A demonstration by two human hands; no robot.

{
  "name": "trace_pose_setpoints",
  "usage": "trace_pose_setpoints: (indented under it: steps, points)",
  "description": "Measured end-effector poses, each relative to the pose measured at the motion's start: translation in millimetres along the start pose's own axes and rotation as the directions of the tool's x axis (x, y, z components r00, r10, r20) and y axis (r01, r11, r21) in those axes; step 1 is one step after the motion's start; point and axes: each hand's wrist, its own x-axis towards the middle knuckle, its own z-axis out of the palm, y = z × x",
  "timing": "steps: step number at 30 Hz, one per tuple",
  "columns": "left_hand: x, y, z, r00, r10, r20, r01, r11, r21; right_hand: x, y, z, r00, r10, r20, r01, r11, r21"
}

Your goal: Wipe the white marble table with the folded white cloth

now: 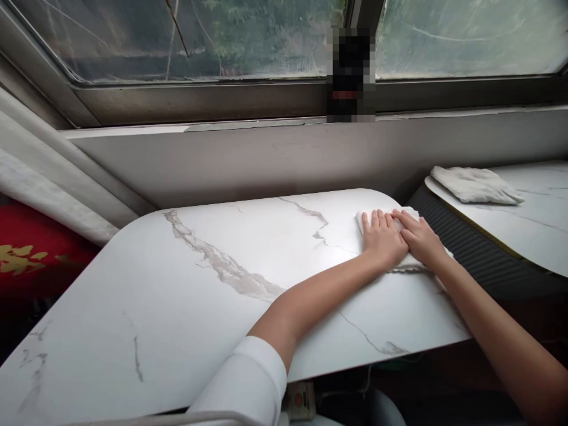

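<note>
A white cloth (410, 264) lies under both palms near the right end of a white marble-patterned tabletop (177, 331). Flat on the cloth, my left hand (384, 239) has its fingers stretched toward the window. Beside it, and touching it, my right hand (419, 236) also presses on the cloth with its fingers extended. The cloth's edges show around the hands; its middle is hidden beneath them.
To the right, a second folded white cloth (477, 184) rests on another marble-patterned surface (545, 204). A dark ribbed panel (470, 251) stands between the two tops. A curtain (48, 171) and a red fabric item (39, 254) are at left. Windows run along the back.
</note>
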Motion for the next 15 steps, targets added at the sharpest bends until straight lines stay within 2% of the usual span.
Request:
trace_pose_setpoints:
  steps: [4,9,15]
  points:
    - [36.6,-16.2,3.7,0.998,-0.064,-0.011,0.064,0.998,-0.001,42.2,3.7,8.3,0.999,-0.018,0.036,0.018,1.000,0.004]
    - [76.7,-41.1,6.2,1.000,-0.012,0.003,0.012,1.000,-0.010,82.9,2.8,17.7,1.000,-0.019,0.008,0.019,0.999,-0.046]
    - [101.2,-54.2,9.7,0.998,-0.063,-0.029,0.063,0.998,0.012,114.6,5.9,27.9,0.999,-0.034,-0.006,0.034,0.999,0.007]
